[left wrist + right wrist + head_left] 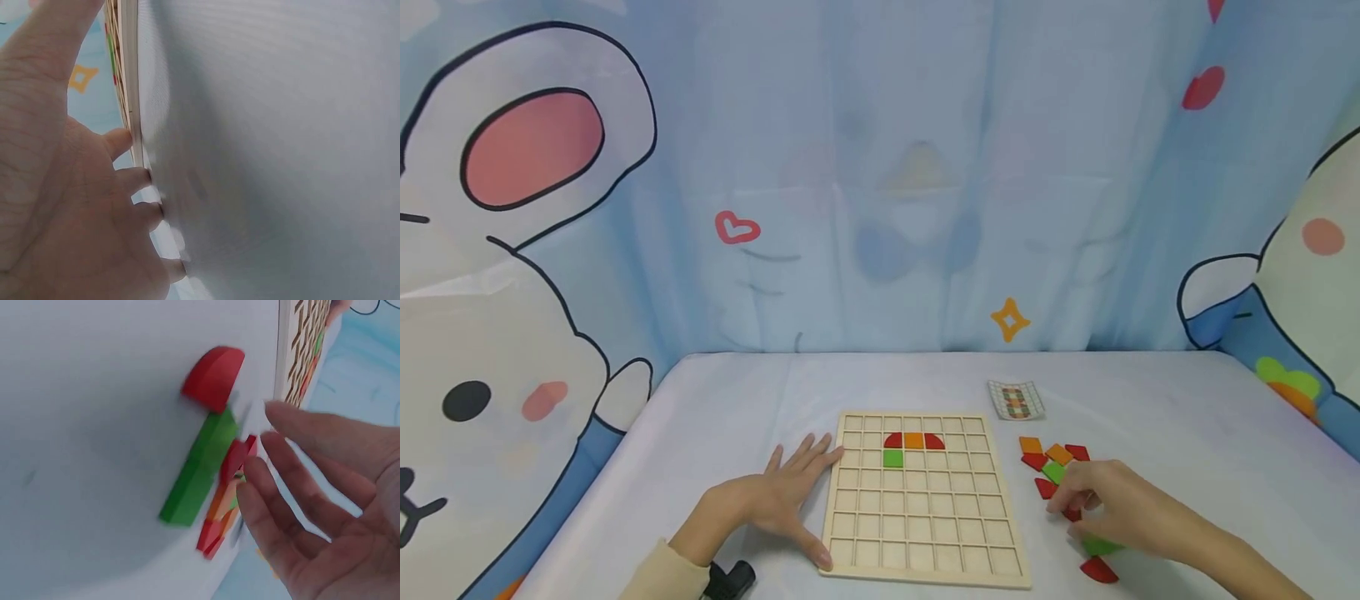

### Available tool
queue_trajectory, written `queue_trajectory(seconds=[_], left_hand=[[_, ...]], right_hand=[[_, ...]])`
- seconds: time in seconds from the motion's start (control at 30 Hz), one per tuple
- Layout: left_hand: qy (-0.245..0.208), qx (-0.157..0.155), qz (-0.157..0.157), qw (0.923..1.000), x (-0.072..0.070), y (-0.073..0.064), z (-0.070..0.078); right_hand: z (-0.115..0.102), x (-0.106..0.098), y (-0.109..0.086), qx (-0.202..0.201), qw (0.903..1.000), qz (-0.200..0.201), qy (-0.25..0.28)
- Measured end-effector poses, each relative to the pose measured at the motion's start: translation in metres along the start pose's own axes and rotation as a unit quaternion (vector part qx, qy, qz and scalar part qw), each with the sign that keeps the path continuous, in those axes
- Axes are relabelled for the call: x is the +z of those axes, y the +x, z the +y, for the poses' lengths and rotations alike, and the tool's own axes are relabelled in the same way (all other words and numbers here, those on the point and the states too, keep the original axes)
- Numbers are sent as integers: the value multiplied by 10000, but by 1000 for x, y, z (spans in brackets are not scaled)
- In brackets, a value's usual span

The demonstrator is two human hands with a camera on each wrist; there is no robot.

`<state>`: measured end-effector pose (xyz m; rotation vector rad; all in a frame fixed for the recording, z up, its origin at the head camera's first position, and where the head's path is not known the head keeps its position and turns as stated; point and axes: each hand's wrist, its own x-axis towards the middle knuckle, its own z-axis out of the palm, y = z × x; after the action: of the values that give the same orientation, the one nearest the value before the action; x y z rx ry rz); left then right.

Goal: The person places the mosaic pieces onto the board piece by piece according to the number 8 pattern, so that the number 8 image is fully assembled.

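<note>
A wooden grid board (pixel 925 578) lies flat on the table. Set in its upper cells are two red quarter-circle pieces (pixel 934 442), an orange square (pixel 913 441) between them, and a green square (pixel 892 458) below the left red one. My left hand (pixel 782 500) rests at the board's left edge, fingers spread, thumb on the lower left corner. Right of the board, my right hand (pixel 1116 507) reaches down over loose pieces, thumb and fingers apart with nothing between them. A red piece (pixel 233 462) is close to its fingertips, beside green pieces (pixel 197 472).
Loose orange (pixel 1030 445) and red pieces (pixel 1099 570) lie scattered along the board's right side. A small card with a coloured grid pattern (pixel 1017 401) lies behind them. A black object (pixel 730 580) shows by the left wrist. A printed curtain (pixel 910 183) hangs behind the table.
</note>
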<state>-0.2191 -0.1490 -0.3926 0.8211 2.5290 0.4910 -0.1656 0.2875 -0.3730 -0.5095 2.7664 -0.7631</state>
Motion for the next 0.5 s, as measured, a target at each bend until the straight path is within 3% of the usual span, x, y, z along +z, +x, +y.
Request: queue_trajectory(seconds=[0.13,0.3,0.5], left_hand=[[-13,12,14,10000,0,1,-1],[-9,48,46,10000,1,2,-2],[-31,47,12,10000,1,2,-3]], right_hand=[[10,-5,-7,26,9984,-449,342],[18,-6,-7,163,9948,-709,712],[29,-2,-1,366,9936,-860,629]])
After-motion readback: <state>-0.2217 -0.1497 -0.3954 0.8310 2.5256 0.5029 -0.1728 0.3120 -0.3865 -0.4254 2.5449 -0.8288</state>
